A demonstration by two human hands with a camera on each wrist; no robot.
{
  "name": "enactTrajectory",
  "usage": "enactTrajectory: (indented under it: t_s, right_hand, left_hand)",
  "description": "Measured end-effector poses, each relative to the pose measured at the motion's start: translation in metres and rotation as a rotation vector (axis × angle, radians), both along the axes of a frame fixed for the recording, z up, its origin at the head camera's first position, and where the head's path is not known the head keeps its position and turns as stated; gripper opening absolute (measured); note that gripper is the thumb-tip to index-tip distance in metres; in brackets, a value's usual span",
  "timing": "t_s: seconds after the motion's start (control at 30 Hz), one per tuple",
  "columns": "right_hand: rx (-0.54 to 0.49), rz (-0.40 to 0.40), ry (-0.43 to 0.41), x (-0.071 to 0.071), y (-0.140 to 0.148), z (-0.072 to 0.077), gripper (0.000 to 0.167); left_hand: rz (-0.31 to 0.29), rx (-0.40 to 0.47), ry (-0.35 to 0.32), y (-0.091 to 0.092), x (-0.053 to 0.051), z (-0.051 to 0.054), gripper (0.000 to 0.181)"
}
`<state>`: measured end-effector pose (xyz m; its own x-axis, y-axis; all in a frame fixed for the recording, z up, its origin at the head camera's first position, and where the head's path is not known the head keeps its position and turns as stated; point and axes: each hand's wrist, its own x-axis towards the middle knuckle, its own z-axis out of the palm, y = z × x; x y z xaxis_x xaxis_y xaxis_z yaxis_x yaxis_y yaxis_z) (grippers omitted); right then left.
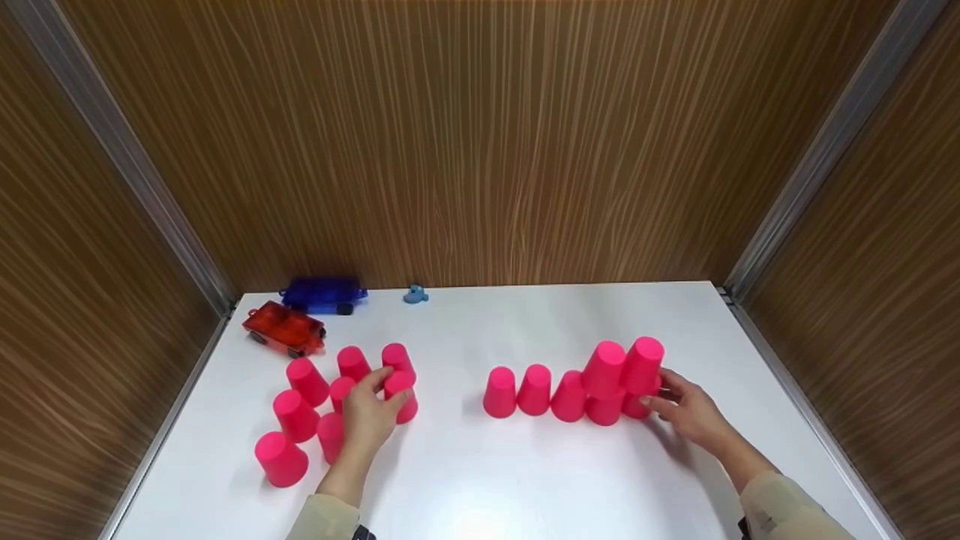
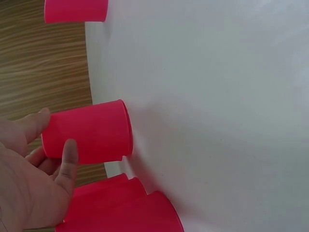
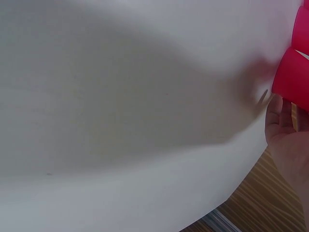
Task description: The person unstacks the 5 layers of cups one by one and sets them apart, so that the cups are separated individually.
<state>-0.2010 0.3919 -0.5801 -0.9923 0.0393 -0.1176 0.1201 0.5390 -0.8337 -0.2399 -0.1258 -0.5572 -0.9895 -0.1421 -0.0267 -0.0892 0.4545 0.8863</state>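
My left hand [image 1: 367,412] holds an upside-down pink cup [image 1: 406,401] at the right side of a loose group of pink cups [image 1: 282,459]. In the left wrist view, thumb and fingers lie on opposite sides of that cup near its closed end. My right hand [image 1: 694,412] is at the right end of a row of upside-down pink cups [image 1: 534,391]. Two upper cups [image 1: 604,369] stand on the row's right-end cups. In the right wrist view, fairly straight fingers touch the edge of an end cup [image 3: 292,79]; part of that cup lies outside the view.
A red toy wagon [image 1: 281,328] and a blue toy wagon [image 1: 321,295] stand at the back left of the white table [image 1: 480,465]. A small blue toy [image 1: 415,294] lies near the back edge. Wood-grain panels [image 1: 480,150] enclose the back and sides.
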Motion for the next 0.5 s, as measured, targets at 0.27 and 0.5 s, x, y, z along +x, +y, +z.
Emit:
enactTrajectory:
  t_s: [0.27, 0.5]
  right_hand:
    - [0.008, -0.007, -0.004, 0.002, 0.002, 0.001, 0.068]
    - [-0.004, 0.001, -0.006, 0.002, 0.000, 0.003, 0.069]
  left_hand:
    - [0.023, -0.036, 0.029, 0.006, 0.006, 0.008, 0.066]
    - [0.043, -0.020, 0.128, 0.023, 0.014, 0.046, 0.067]
